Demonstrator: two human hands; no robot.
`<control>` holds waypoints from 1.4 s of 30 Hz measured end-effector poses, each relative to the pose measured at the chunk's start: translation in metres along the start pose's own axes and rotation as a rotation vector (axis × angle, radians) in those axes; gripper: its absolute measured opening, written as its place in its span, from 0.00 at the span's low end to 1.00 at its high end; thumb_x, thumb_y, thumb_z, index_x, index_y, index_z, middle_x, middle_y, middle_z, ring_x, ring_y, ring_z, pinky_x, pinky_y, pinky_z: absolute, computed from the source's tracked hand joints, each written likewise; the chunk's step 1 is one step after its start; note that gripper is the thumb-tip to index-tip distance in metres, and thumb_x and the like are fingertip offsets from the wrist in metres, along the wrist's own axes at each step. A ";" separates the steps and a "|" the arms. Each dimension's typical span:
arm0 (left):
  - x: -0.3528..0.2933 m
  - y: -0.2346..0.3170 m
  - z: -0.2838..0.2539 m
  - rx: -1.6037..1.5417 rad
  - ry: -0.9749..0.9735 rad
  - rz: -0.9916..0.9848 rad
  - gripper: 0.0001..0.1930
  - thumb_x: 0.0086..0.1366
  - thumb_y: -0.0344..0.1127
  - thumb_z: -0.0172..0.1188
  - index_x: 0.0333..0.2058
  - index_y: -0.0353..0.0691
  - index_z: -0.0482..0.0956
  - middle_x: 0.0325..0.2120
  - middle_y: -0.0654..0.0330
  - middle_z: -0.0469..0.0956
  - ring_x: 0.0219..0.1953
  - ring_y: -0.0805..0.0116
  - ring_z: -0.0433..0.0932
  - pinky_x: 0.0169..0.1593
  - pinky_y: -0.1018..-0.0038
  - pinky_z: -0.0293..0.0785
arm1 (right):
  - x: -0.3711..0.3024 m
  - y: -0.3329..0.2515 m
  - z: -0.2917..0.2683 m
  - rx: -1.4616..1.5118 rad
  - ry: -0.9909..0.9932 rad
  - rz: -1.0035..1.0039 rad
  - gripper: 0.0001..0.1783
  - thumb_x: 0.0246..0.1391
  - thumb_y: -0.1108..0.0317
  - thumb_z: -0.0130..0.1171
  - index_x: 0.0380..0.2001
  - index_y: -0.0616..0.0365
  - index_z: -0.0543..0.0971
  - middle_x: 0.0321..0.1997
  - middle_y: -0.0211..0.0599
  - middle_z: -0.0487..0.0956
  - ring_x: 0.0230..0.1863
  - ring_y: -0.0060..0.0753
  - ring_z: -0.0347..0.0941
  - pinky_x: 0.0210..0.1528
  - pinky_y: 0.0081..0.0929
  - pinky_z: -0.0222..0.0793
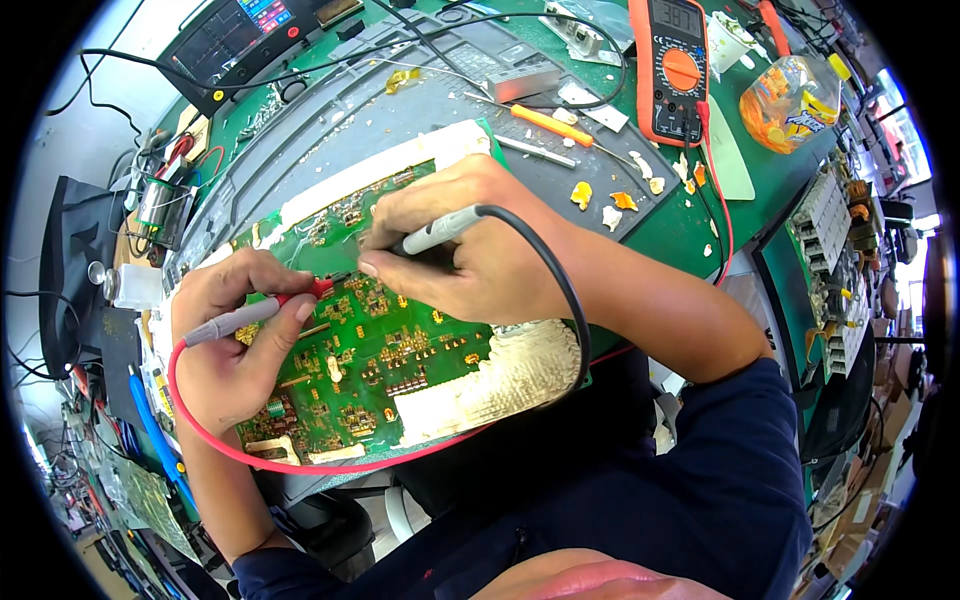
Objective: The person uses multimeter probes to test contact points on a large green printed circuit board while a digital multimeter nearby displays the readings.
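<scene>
A green circuit board (405,345), packed with small components and edged with cream-coloured sealant, lies on a grey mat. My left hand (232,330) is closed around a red-and-grey multimeter probe (240,318), whose tip points at the middle of the board. In my right hand (480,235) is a black-and-grey multimeter probe (440,230), angled down toward the same area; its tip is mostly behind my fingers. Whether either tip touches a contact I cannot tell. Beyond the board at the right stands an orange multimeter (672,70) with its display lit and leads plugged in.
An orange-handled screwdriver (545,122) and orange and white scraps (622,201) lie on the grey mat (400,100). A plastic bottle (792,100) is at the far right. An oscilloscope (235,50) stands at the far left. The red lead (300,467) loops along the board's near edge.
</scene>
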State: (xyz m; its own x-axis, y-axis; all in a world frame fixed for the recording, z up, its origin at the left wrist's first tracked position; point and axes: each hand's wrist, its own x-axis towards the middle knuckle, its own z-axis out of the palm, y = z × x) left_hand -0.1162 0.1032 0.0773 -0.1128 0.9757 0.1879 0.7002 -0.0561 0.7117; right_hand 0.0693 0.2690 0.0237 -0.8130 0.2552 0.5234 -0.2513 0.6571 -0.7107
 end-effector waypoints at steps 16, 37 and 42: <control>-0.003 -0.009 0.006 -0.208 0.147 -0.141 0.04 0.64 0.23 0.63 0.34 0.27 0.81 0.29 0.58 0.82 0.31 0.74 0.80 0.36 0.80 0.75 | 0.001 -0.005 -0.001 -0.052 -0.015 -0.025 0.03 0.52 0.74 0.68 0.30 0.62 0.84 0.27 0.38 0.83 0.26 0.33 0.80 0.29 0.26 0.73; -0.004 -0.037 0.014 -0.260 0.179 0.012 0.15 0.73 0.37 0.57 0.43 0.27 0.81 0.35 0.54 0.82 0.34 0.71 0.80 0.39 0.77 0.76 | -0.002 -0.011 -0.001 -0.244 -0.223 -0.282 0.23 0.33 0.62 0.80 0.31 0.66 0.83 0.17 0.33 0.70 0.16 0.29 0.66 0.17 0.26 0.54; -0.004 -0.036 0.012 -0.229 0.160 0.024 0.14 0.73 0.36 0.56 0.43 0.27 0.81 0.35 0.54 0.81 0.34 0.71 0.80 0.39 0.77 0.76 | -0.001 -0.009 -0.001 -0.244 -0.228 -0.294 0.24 0.33 0.61 0.79 0.31 0.66 0.83 0.17 0.34 0.70 0.16 0.29 0.66 0.17 0.26 0.54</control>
State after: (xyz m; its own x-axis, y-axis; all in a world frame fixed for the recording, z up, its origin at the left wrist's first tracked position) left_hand -0.1328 0.1033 0.0428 -0.2212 0.9285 0.2982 0.5289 -0.1426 0.8366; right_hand 0.0736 0.2635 0.0304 -0.8272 -0.1128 0.5504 -0.3801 0.8337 -0.4005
